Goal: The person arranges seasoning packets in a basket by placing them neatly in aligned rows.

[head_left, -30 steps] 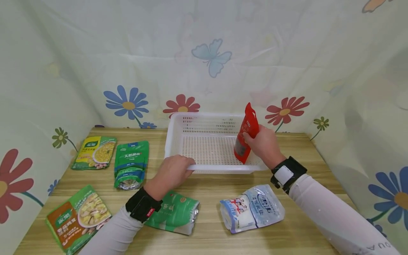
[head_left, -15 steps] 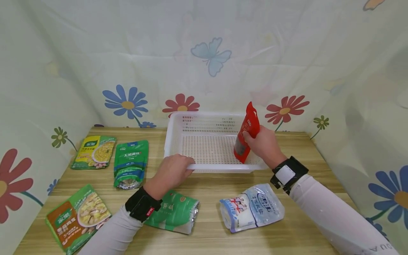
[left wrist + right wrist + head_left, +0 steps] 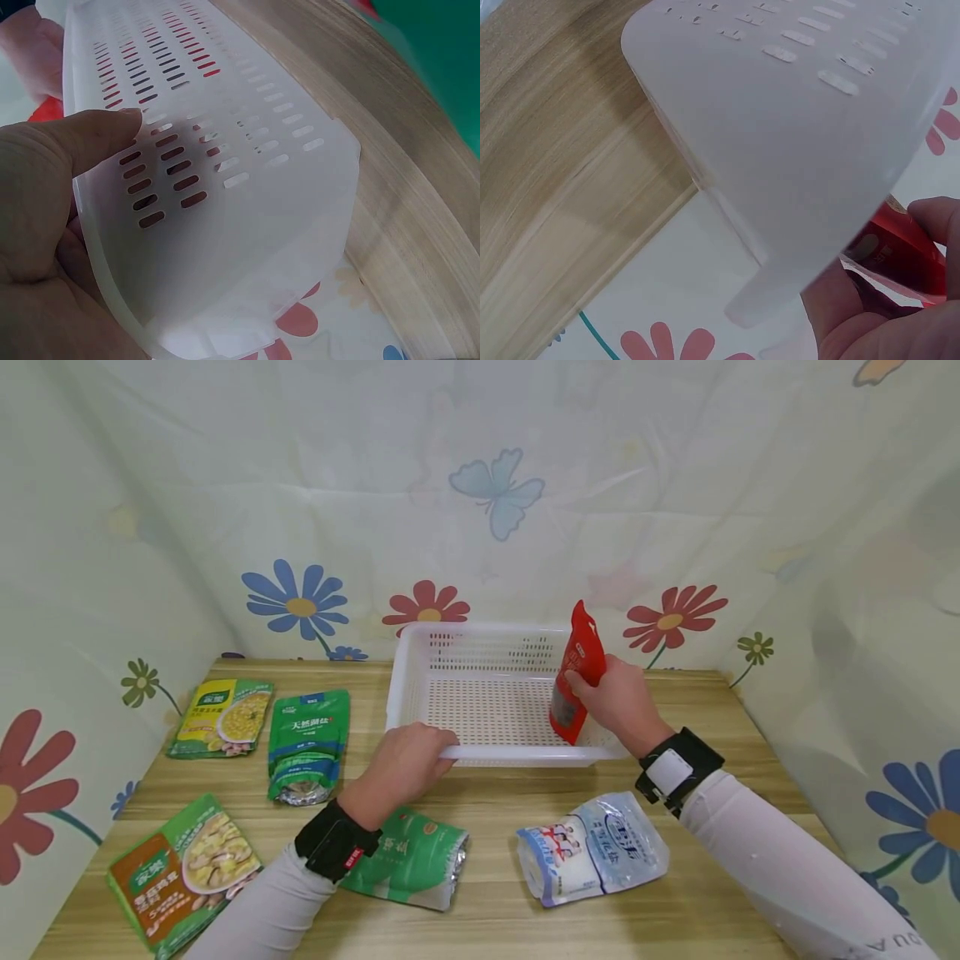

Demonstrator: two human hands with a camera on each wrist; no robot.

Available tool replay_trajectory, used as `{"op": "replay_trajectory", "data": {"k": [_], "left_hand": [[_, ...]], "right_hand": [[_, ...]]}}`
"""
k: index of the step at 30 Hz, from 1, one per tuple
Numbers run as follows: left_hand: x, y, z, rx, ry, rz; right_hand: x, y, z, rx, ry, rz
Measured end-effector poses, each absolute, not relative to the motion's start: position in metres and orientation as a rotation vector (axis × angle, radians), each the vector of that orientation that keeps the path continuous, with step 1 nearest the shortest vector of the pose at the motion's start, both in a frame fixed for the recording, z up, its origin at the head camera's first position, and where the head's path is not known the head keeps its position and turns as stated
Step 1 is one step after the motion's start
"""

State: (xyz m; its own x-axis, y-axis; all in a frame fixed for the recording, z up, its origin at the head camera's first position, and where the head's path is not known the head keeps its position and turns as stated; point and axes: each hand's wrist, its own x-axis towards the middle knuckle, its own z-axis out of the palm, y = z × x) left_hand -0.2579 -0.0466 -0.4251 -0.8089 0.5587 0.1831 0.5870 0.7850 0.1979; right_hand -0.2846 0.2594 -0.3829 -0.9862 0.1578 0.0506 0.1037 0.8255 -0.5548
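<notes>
A white perforated basket (image 3: 487, 753) stands at the back middle of the wooden table. My left hand (image 3: 401, 768) grips its front rim near the left corner; in the left wrist view the thumb of the left hand (image 3: 45, 180) lies over the basket wall (image 3: 225, 247). At the basket's right end, my right hand (image 3: 622, 702) holds a red pouch (image 3: 581, 664) upright, its bottom inside the basket. In the right wrist view, the right hand (image 3: 900, 307) pinches the red pouch (image 3: 900, 251) behind the basket wall (image 3: 780, 142).
Nearer me lie a blue-white pouch (image 3: 596, 852) and a green pouch (image 3: 420, 860), partly under the left forearm. Further left are a green-blue pouch (image 3: 309, 743), a yellow-green packet (image 3: 225, 718) and a brown-green packet (image 3: 176, 877). Patterned cloth (image 3: 337, 460) surrounds the table.
The top of the red pouch has tipped slightly to the left in the right hand. The left hand and the basket have kept their places.
</notes>
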Motion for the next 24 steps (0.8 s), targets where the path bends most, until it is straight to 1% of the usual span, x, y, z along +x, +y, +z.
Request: {"op": "replay_trajectory", "data": {"k": [8,14,19,24], "left_hand": [[-0.258,-0.047,-0.426,-0.919,-2.861,-0.372],[-0.258,-0.048,-0.428,-0.924,-2.863,-0.358],[-0.259,-0.048,-0.429,-0.938,-2.847,-0.351],[-0.259,-0.047,-0.428,-0.925,-2.862,-0.332]], "right_hand": [[-0.283,0.260,-0.381,-0.217,-2.940,0.874],[-0.274,0.264,-0.375,-0.207,-2.998,0.931],[-0.254,0.270,-0.364,-0.143,-3.009,0.947],[-0.222,0.268,-0.355,-0.036,-2.968,0.814]]}}
